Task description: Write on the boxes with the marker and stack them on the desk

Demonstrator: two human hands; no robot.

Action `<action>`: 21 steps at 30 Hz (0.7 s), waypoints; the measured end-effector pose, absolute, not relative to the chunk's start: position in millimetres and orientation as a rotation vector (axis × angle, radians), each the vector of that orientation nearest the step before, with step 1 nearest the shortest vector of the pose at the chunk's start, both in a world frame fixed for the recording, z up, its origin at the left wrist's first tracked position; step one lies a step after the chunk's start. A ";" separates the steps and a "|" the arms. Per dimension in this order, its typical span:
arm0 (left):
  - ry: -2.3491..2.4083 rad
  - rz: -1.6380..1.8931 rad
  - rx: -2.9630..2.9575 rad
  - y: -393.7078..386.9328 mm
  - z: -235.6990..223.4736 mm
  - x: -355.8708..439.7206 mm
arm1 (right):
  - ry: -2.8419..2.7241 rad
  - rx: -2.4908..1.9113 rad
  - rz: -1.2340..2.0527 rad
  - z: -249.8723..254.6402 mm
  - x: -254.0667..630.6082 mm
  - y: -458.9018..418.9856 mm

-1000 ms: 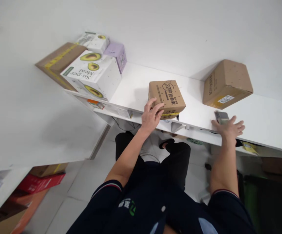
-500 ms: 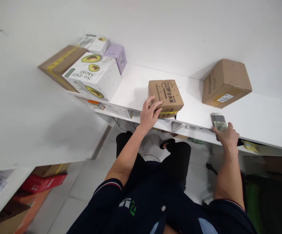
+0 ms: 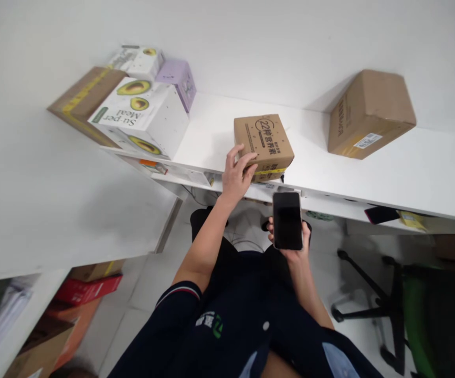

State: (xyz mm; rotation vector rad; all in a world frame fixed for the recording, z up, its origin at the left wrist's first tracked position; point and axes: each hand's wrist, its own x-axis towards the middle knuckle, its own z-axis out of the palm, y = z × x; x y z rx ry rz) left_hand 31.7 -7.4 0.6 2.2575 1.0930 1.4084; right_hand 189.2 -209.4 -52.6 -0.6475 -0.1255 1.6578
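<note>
My left hand [image 3: 236,176] rests on the front left corner of a small brown cardboard box [image 3: 264,137]. Its fingers are apart, some on the top and some at the front edge. The box sits on the front of a white desk [image 3: 215,118], printed with dark lettering and banded with yellow tape. In front of the desk edge, over my lap, my right hand [image 3: 293,251] is closed around a smartphone [image 3: 287,220]. The phone is upright in the hand with its dark screen facing up to me.
At the left stand a white avocado-print carton [image 3: 148,118], a brown taped carton [image 3: 89,102] and a purple box [image 3: 178,79]. A larger cardboard box [image 3: 372,113] stands at the right. Another dark phone [image 3: 381,214] lies on the shelf beneath. A wheeled chair [image 3: 398,299] is at lower right.
My right hand has moved left from the desk's right front edge, bringing the phone in front of me and turning its screen up. My left hand stays on the small box.
</note>
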 end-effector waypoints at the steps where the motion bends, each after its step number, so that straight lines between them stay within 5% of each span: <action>1: 1.093 1.393 2.265 -6.6 0.0 31.0 | -0.108 -0.598 1.698 -49.1 178.8 -204.4; 10: 1.035 1.434 2.186 0.2 -13.5 31.0 | -0.261 -0.420 1.954 10.6 152.3 -162.0; 21: 0.881 1.424 2.163 -7.8 -7.2 23.6 | -0.095 -0.323 2.079 17.4 120.5 -144.6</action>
